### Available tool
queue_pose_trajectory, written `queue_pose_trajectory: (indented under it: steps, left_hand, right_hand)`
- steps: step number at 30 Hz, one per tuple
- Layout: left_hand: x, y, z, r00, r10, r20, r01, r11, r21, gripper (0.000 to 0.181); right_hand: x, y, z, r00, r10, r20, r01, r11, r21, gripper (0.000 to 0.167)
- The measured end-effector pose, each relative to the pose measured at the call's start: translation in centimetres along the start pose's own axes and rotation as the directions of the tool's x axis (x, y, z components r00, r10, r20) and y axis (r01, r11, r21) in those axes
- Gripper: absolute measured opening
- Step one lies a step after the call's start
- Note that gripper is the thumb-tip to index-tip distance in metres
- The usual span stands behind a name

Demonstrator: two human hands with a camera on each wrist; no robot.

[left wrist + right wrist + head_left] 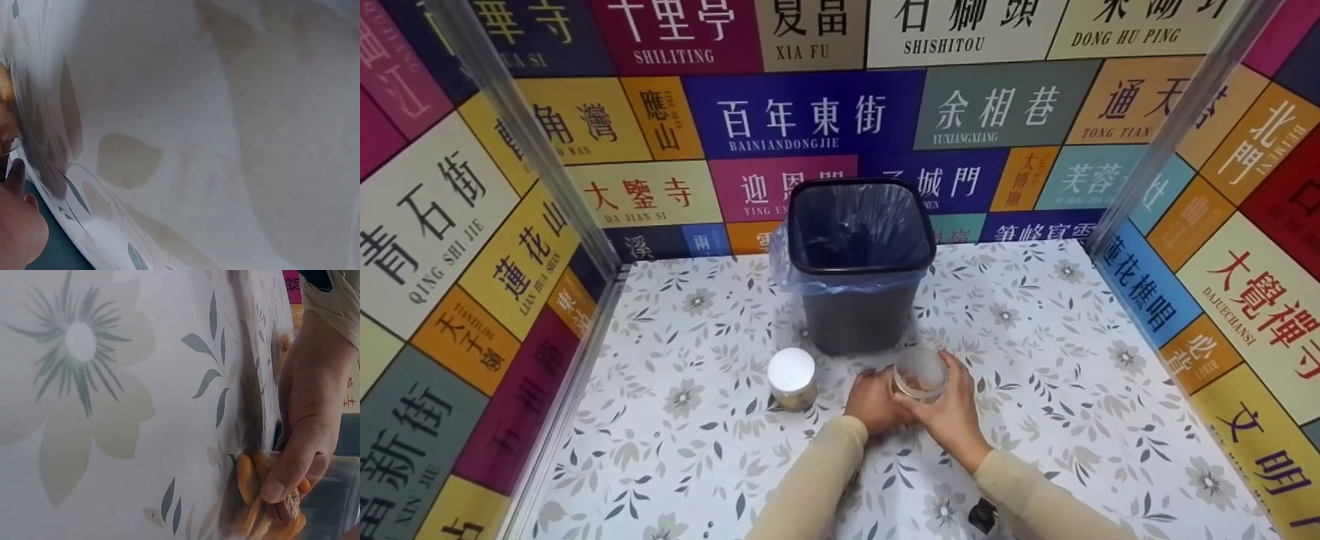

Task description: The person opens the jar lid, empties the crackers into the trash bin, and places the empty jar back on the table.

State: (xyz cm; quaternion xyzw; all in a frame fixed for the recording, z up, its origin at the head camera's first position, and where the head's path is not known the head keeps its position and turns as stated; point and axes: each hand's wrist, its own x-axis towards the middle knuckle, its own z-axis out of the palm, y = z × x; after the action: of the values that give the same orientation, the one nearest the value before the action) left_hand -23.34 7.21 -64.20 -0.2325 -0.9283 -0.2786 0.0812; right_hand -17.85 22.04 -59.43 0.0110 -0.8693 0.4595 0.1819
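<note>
In the head view a clear plastic jar without a lid stands low over the cloth. My right hand grips its upper right side near the rim, thumb in front. My left hand curls round the lower left side. The right wrist view shows that left hand with its thumb across the jar. Orange-brown snack pieces and a brown grainy piece lie inside. At its left edge, the left wrist view catches orange-brown pieces and part of a hand; which hand, I cannot tell.
Left of the hands stands a second clear jar with a white lid. Behind both jars is a dark bin lined with a bluish bag. Flowered cloth covers the table. Sign-printed panels enclose the back and sides.
</note>
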Motion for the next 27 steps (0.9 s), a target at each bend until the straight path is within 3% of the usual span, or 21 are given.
queue_pose_trajectory:
  steps: [4, 7, 10, 13, 17, 20, 23, 25, 27]
  left_hand:
    - [0.1, -0.1, 0.1, 1.000, -0.013, 0.000, 0.013, 1.000, 0.001, 0.057]
    - [0.0, -0.1, 0.2, 1.000, -0.021, 0.011, 0.022, 1.000, -0.017, 0.061]
    - [0.0, -0.1, 0.4, 0.999, -0.035, 0.012, 0.035, 0.999, -0.040, 0.064]
    - [0.0, -0.3, 0.5, 0.999, -0.033, 0.006, 0.033, 0.999, -0.031, 0.067]
    - [-0.1, -0.2, 0.7, 1.000, -0.023, 0.006, 0.023, 1.000, -0.007, 0.070]
    - [-0.1, -0.3, 0.6, 0.999, -0.035, 0.010, 0.035, 0.999, -0.018, 0.072]
    - [0.0, -0.3, 0.4, 0.999, -0.051, 0.016, 0.051, 0.998, -0.025, 0.073]
    - [0.0, -0.4, 0.4, 0.998, -0.054, 0.017, 0.054, 0.998, -0.027, 0.071]
    - [0.0, -0.3, 0.3, 0.998, -0.054, 0.014, 0.054, 0.998, -0.025, 0.070]
  right_hand:
    - [0.9, 0.5, -0.1, 1.000, -0.020, 0.015, 0.020, 0.999, 0.044, 0.102]
    - [2.3, 1.6, -1.1, 0.988, -0.077, 0.133, 0.063, 0.993, 0.104, 0.097]
    - [4.1, 2.4, -2.3, 0.941, -0.172, 0.291, 0.124, 0.977, 0.175, 0.093]
    - [5.2, 2.1, -3.4, 0.886, -0.252, 0.390, 0.178, 0.960, 0.215, 0.091]
    - [5.3, 0.2, -4.6, 0.854, -0.280, 0.438, 0.192, 0.953, 0.235, 0.090]
    - [5.3, 0.0, -4.6, 0.849, -0.282, 0.447, 0.203, 0.955, 0.216, 0.089]
    - [5.4, 1.1, -4.2, 0.859, -0.250, 0.447, 0.197, 0.967, 0.161, 0.094]
    - [5.1, 1.8, -3.8, 0.881, -0.210, 0.425, 0.181, 0.978, 0.107, 0.099]
    - [4.3, 1.9, -3.6, 0.916, -0.136, 0.378, 0.117, 0.990, 0.074, 0.104]
